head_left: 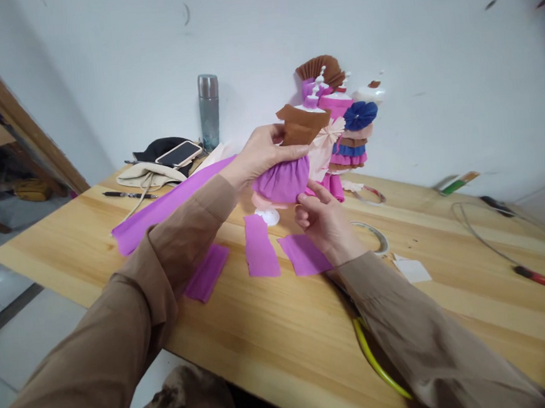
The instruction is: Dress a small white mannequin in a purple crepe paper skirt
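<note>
My left hand [273,150] is closed around the waist of a small dress form [305,126], which wears a brown crepe-paper bodice over a gathered purple skirt [282,181]. The fingers of my right hand [320,216] pinch the lower right edge of that skirt. Below the skirt shows a paler pink layer, and a white round base [268,216] sits under it. Cut purple crepe-paper pieces lie in front: an upright strip [261,247], one [302,256] partly behind my right wrist, and another [207,273] beside my left sleeve.
More dressed forms [350,141] stand behind against the wall. A long purple strip [173,205], pen [130,194], phone [178,153] on a cloth bag and a flask [209,111] are at left. Tape rolls [377,236], white paper [412,269], a cable [468,232] and yellow-handled scissors [376,359] lie right.
</note>
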The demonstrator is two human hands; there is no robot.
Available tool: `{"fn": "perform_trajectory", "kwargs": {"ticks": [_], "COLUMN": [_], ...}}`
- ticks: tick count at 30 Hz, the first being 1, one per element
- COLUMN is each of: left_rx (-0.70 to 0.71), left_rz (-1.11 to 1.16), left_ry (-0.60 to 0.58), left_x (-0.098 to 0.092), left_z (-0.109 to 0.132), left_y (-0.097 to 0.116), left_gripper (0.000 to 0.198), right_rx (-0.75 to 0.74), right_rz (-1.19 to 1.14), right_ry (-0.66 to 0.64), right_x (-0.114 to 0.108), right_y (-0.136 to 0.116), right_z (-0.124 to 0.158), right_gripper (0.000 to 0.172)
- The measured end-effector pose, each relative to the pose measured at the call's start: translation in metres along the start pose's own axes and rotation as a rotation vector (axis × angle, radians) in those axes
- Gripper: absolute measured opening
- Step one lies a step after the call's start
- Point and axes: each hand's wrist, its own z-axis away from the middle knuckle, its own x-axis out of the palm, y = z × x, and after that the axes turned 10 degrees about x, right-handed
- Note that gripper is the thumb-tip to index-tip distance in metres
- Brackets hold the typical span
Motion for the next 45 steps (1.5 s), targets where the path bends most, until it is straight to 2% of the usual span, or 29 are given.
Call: {"fn": "perform_trajectory", "kwargs": {"ticks": [4,9,14,21,26,33,39,45], "left_rx": [0.042,0.048,0.053,0.05,0.053,0.034,0.031,0.011], "left_rz": [-0.051,-0.116,-0.157,-0.198,-0.214,-0.209,-0.166,-0.159], "left_ry": [-0.015,-0.047,-0.053,-0.049,-0.003,0.017,0.037,0.094], "left_x": [0.001,0.0,0.0,0.003,0.006,0.013,0.014,0.016], "left_z": [-0.001,-0.002,-0.002,0.0,0.0,0.001,0.003,0.003], "left_y": [0.0,-0.002,-0.002,0.001,0.001,0.004,0.006,0.003], "left_gripper": [0.035,0.037,0.037,0.036,0.036,0.048,0.046,0.053], "right_rx": [-0.041,-0.072,-0.085,-0.099,-0.134,-0.106,-0.075,-0.062], "right_rz": [0.032,0.052,0.063,0.063,0.049,0.036,0.088,0.013], "right_ry": [0.043,0.023,0.086,0.035,0.039,0.027,0.033,0.045], "right_x": [-0.001,-0.002,0.001,0.006,0.005,0.005,0.009,0.013], "right_y": [0.002,0.006,0.007,0.008,0.009,0.01,0.01,0.013], "right_z": [0.0,-0.002,-0.001,0.005,0.005,0.005,0.008,0.01], "right_gripper": [0.063,0.062,0.067,0.093,0.091,0.096,0.107,0.099]}}
